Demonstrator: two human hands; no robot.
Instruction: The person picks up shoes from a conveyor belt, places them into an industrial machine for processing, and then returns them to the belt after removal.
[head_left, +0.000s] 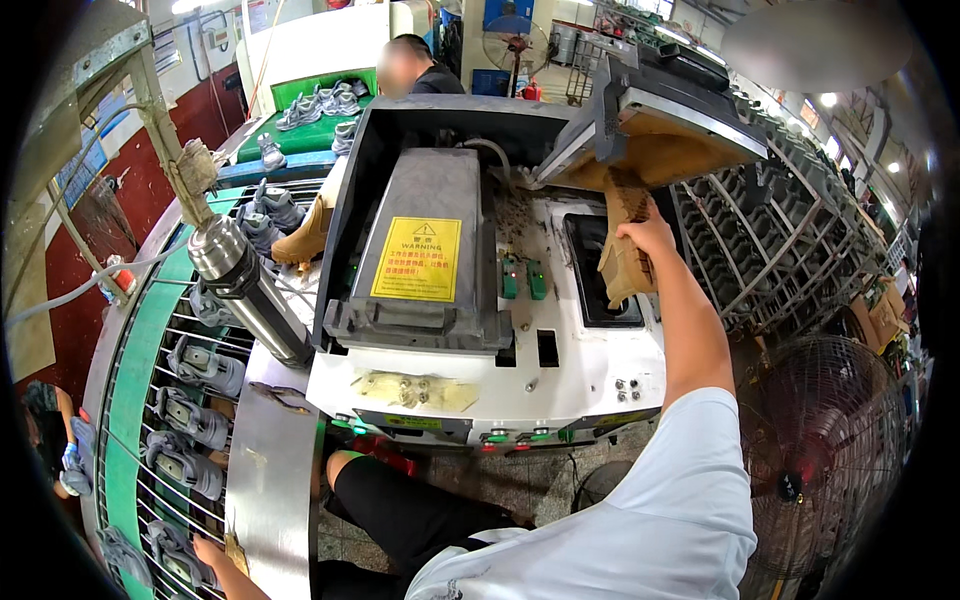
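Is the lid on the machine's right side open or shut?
Open: the lid is tilted up, exposing the dark recess.

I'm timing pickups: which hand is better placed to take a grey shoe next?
Probably the left hand: it's by a grey shoe, while the right hand holds a tan piece at the machine.

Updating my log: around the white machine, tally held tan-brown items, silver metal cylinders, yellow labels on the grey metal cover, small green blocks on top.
Tan-brown items in the right hand: 1
Silver metal cylinders left of the white machine: 1
Yellow labels on the grey metal cover: 1
Small green blocks on top: 2
Total: 5
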